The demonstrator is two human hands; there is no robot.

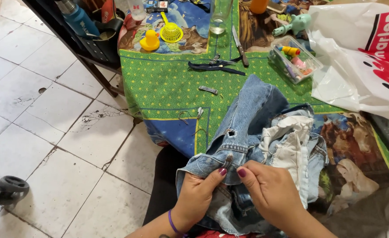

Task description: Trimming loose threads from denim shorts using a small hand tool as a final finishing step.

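The left hand (pixel 197 194) and the right hand (pixel 269 194) sit at six o'clock in the view, both pinched shut on the denim jeans (pixel 247 145), thumbs almost touching at a fold of the waistband. The jeans lie bunched at the near edge of the counter (pixel 168 88), one leg running up toward twelve o'clock, pale pocket lining turned out on the right.

Past the jeans, at twelve o'clock, lie dark scissors (pixel 215 66) and a knife (pixel 239 46), close together, with a small metal clip (pixel 208 90) nearer the denim. At one o'clock stands a clear plastic box (pixel 295 59) of thread spools; at two to three o'clock a white plastic bag (pixel 362 57) spreads wide and nearly meets the jeans. At eleven o'clock sit a yellow strainer (pixel 171 31) and a yellow toy (pixel 150 40), well apart from the hands.

The counter wears a green patterned cloth with blue panels and animal pictures. White, cracked floor tiles (pixel 35 110) fill the nine o'clock side, with a small wheel (pixel 13 184) at eight o'clock. A dark crate holding a blue bottle (pixel 77 20) stands at ten o'clock.

The counter's edge runs diagonally just left of the jeans; beyond it the floor lies open.
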